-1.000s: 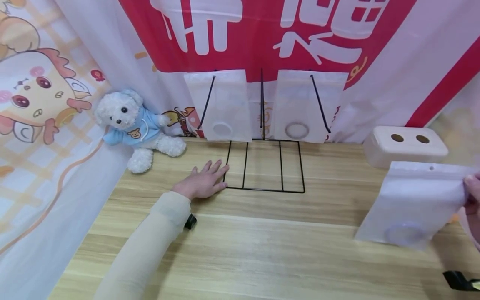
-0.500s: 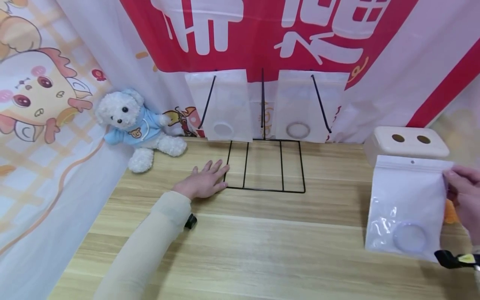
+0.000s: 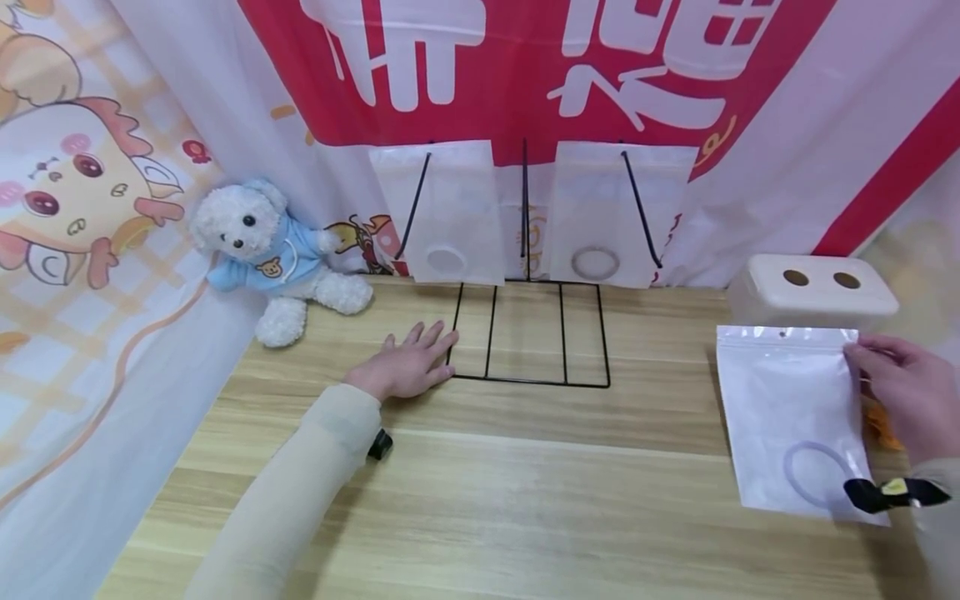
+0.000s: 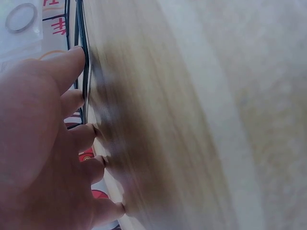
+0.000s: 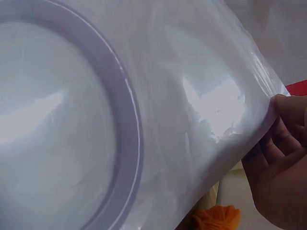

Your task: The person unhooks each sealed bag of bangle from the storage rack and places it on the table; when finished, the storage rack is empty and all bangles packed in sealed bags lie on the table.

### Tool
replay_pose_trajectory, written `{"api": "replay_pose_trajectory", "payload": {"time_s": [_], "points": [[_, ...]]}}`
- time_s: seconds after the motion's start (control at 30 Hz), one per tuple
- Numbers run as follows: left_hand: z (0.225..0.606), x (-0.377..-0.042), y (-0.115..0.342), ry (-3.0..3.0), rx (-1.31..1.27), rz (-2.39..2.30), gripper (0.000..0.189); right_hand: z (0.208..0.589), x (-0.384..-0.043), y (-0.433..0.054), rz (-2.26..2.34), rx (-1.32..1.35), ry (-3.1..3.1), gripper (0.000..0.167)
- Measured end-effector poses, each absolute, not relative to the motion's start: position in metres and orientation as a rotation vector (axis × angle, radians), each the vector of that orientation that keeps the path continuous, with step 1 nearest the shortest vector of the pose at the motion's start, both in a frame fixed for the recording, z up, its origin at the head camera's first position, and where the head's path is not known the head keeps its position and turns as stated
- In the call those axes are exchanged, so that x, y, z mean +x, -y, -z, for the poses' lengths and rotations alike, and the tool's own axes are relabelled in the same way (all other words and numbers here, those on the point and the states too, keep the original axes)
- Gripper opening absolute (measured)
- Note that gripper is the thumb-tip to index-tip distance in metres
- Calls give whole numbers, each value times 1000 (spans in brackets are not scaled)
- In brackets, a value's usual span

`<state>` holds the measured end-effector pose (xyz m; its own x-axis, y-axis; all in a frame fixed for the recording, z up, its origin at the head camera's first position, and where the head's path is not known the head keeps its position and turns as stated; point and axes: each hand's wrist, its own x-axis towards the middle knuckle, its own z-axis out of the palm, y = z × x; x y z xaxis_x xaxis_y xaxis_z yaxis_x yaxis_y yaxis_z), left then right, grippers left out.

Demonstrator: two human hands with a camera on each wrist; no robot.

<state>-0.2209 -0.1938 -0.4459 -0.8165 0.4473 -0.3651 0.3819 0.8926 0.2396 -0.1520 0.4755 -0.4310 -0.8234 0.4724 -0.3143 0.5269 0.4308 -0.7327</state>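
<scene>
Between thumb and fingers my right hand (image 3: pixel 911 392) pinches the upper right edge of a white zip bag (image 3: pixel 783 400). The bag hangs above the right side of the table, a pale purple ring (image 5: pixel 127 120) showing through its lower part. My left hand (image 3: pixel 405 362) lies flat with fingers spread on the wooden table, its fingertips at the left edge of a black wire rack's base (image 3: pixel 525 380). Two similar bags hang on the rack's arms: a left bag (image 3: pixel 457 208) with a pale round thing inside and a right bag (image 3: pixel 592 208) with a greyish ring.
A white plush dog (image 3: pixel 288 258) in a blue top sits at the back left. At the back right is a cream box (image 3: pixel 813 287) with two round holes. Something orange (image 3: pixel 883 427) lies behind my right hand. A printed curtain (image 3: pixel 780 167) hangs behind the rack.
My right hand has come in from the right edge, carrying the bag leftward, and the bag now faces the head camera more squarely. The left hand has stayed in place.
</scene>
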Motion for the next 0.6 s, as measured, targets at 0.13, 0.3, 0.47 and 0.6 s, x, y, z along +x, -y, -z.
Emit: {"api": "replay_pose_trajectory", "payload": {"time_s": [0.13,0.3,0.47,0.6], "points": [[447,-222,195,-2630,608,-234,70,441,-159,-478,1236,823,-2692,63],[448,-222,197,-2623,619,-269,72,449,-166,-482,1192,815,-2693,67],[447,-221,194,-2638,614,-228,69,452,-171,-483,1163,850,-2663,71],[446,-220,194,-2634,613,-233,70,456,-175,-484,1150,893,-2643,66]]}}
